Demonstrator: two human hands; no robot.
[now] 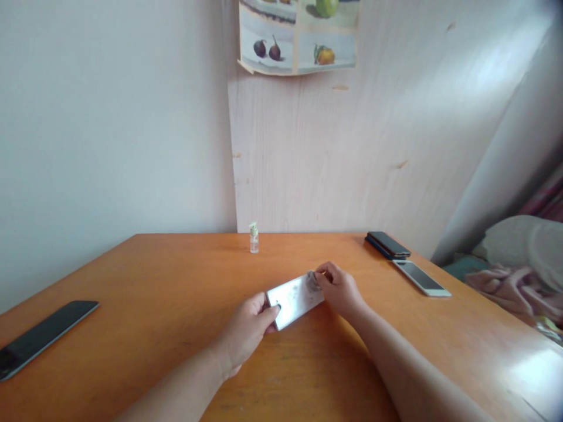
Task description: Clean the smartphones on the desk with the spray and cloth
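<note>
A white phone point(294, 302) is tilted above the middle of the table, its shiny back facing up. My left hand point(253, 322) grips its left end, with the thumb on top near a dark round spot. At the far right end, my right hand point(338, 287) pinches a small grey cloth point(313, 281) that presses on the phone's surface. Greyish smudges or reflections show on the back beside the cloth; which of these they are, I cannot tell. The right hand's fingertips are partly hidden.
On the orange wooden table point(176, 281) stands a small clear pump bottle point(254, 240). A dark phone point(44, 334) lies at left. Stacked dark phones point(387, 245) and a white phone point(421, 278) lie at right. Past the right edge is bunched fabric point(505, 290).
</note>
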